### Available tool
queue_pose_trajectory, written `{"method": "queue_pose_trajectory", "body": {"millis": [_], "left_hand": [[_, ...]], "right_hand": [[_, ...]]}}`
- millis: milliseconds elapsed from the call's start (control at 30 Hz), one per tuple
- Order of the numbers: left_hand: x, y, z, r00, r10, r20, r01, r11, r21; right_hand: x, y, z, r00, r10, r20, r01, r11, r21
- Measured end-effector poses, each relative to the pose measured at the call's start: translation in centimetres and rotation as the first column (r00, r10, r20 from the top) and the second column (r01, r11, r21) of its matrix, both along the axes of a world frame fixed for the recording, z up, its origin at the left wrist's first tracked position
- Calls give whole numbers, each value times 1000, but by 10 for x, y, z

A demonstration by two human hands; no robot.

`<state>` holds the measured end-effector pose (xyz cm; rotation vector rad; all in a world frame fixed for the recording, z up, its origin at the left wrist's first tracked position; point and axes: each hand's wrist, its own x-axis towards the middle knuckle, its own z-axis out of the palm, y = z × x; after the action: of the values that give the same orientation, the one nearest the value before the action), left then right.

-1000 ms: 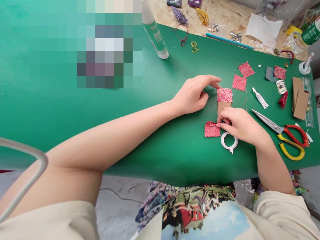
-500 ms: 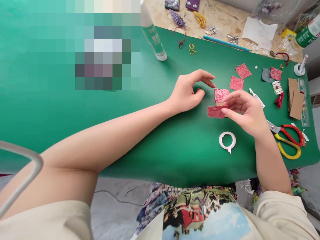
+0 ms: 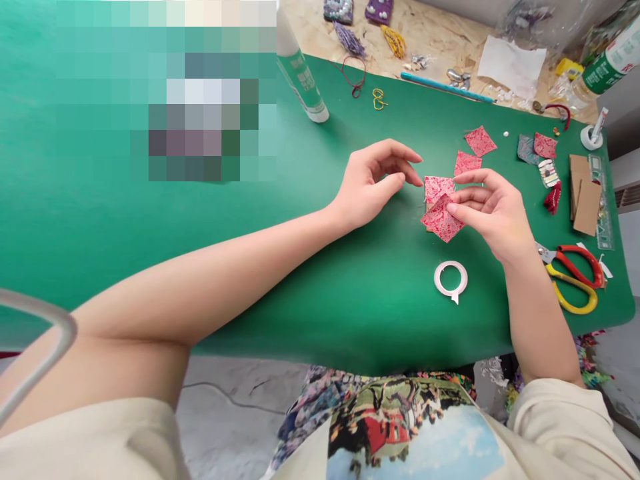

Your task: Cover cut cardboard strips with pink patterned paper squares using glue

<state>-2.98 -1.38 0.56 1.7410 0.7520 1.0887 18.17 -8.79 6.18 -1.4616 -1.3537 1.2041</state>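
Observation:
Between thumb and fingers my right hand point(image 3: 493, 210) pinches one corner of a red patterned fabric square point(image 3: 444, 221), which is turned to a diamond. It hangs over a piece of brown cardboard point(image 3: 429, 228), mostly hidden beneath it. Just behind, a second red patterned piece point(image 3: 438, 187) lies on the green table. To the left, my left hand point(image 3: 377, 179) is held with bent fingers apart and holds nothing; its fingertips come close to that second piece. Two more red squares, a nearer one point(image 3: 468, 163) and a farther one point(image 3: 481, 141), lie behind my right hand.
A roll of white tape point(image 3: 451, 264) lies in front. Scissors with red and yellow handles point(image 3: 575, 283), cardboard strips point(image 3: 586, 213) and a clear ruler point(image 3: 606, 230) are at the right. A white-and-green bottle point(image 3: 307, 83) and a blue pencil point(image 3: 447, 87) are farther back.
My right hand has turned the fabric square from edge-on to a diamond facing up, over the cardboard. My left hand's fingers have curled slightly. The view has shifted a little.

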Motion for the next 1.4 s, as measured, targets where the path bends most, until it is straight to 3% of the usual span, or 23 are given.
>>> {"method": "queue_pose_trajectory", "body": {"millis": [433,633,867,1100,1400], "left_hand": [[7,-9,1,999,25,-35,-19,990,139],[9,-17,3,997,-6,-80,25,972,232],[10,-18,-2,993,-114,-32,118,976,185],[13,-17,-4,993,-102,54,98,992,79],[13,-15,-3,983,-123,138,117,992,50]], "right_hand": [[2,1,-3,1000,-6,-8,6,1000,-14],[0,1,-3,1000,-7,-23,8,1000,12],[-2,1,-3,999,-19,-30,20,999,37],[-2,2,-4,1000,-20,-23,21,999,34],[-3,1,-6,993,119,18,-120,988,95]]}}
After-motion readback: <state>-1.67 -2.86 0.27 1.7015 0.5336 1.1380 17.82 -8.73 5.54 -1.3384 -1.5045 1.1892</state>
